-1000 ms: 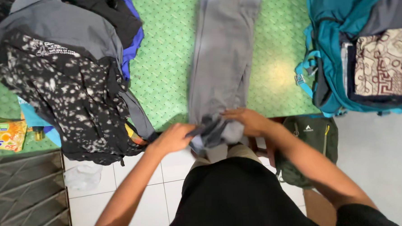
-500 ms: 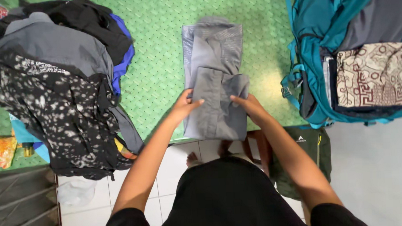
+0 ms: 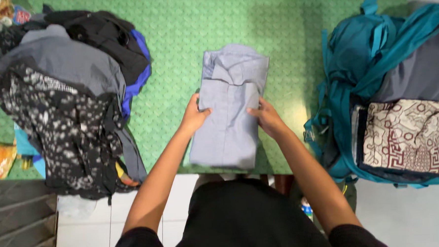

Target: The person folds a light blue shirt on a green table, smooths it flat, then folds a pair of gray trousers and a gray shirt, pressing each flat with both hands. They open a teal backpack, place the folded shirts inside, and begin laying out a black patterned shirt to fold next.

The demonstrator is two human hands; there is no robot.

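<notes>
1. Left hand [image 3: 194, 117]: partly closed, fingers curled around the left edge of the folded grey trousers [image 3: 231, 105], thumb lying on top of the cloth.
2. Right hand [image 3: 267, 119]: partly closed, gripping the right edge of the same trousers, thumb on top, fingers hidden under the fold.
3. Folded grey trousers: lying flat on the green mat [image 3: 195, 30], near the middle of its near edge, lower end just reaching that edge.
4. Pile of clothes [image 3: 65, 95]: heaped along the left edge of the mat; black speckled garment on top near the front, grey, black and blue pieces behind, hanging over the near edge onto the white tiled floor [image 3: 115, 217].
5. Teal backpack [image 3: 375, 72]: lying open at the right edge of the mat, well apart from the trousers.
6. Contents of backpack: folded cream and brown patterned cloth [image 3: 410, 137] in the opening, grey fabric [image 3: 419, 75] just behind it.
</notes>
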